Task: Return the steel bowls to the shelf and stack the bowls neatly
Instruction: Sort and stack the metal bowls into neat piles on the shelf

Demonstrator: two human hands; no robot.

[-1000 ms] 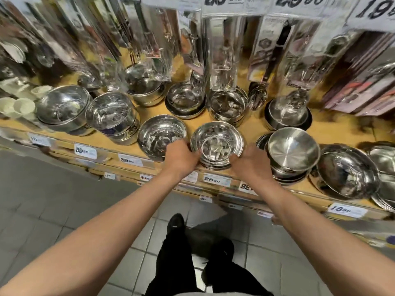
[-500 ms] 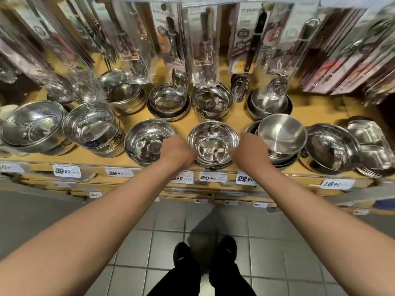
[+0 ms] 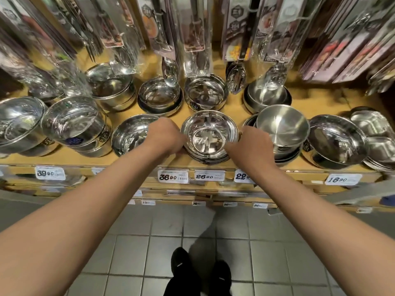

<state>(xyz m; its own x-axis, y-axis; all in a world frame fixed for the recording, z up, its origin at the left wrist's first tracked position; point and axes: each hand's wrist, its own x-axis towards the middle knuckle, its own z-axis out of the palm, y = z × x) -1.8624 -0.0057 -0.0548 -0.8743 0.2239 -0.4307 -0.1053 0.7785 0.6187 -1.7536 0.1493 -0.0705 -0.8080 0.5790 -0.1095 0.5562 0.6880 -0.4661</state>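
Note:
A stack of shiny steel bowls [image 3: 208, 135] sits at the front middle of the wooden shelf [image 3: 230, 103]. My left hand [image 3: 164, 135] grips the stack's left rim and my right hand [image 3: 249, 142] grips its right rim, fingers curled around the sides. Left of the stack lies another steel bowl [image 3: 130, 139], partly hidden by my left hand. On the right a matte steel bowl [image 3: 282, 126] rests tilted on a lower stack.
More bowl stacks line the back row [image 3: 159, 97] and far left [image 3: 72, 122]. Steel plates and trays [image 3: 335, 142] lie at the right. Packaged utensils [image 3: 194, 35] hang low over the back row. Price tags [image 3: 209, 175] run along the shelf edge; grey floor tiles below.
The view has shifted closer and slightly down toward the shelf. Both hands stay on the sides of the middle bowl stack, which looks set down at the shelf front.

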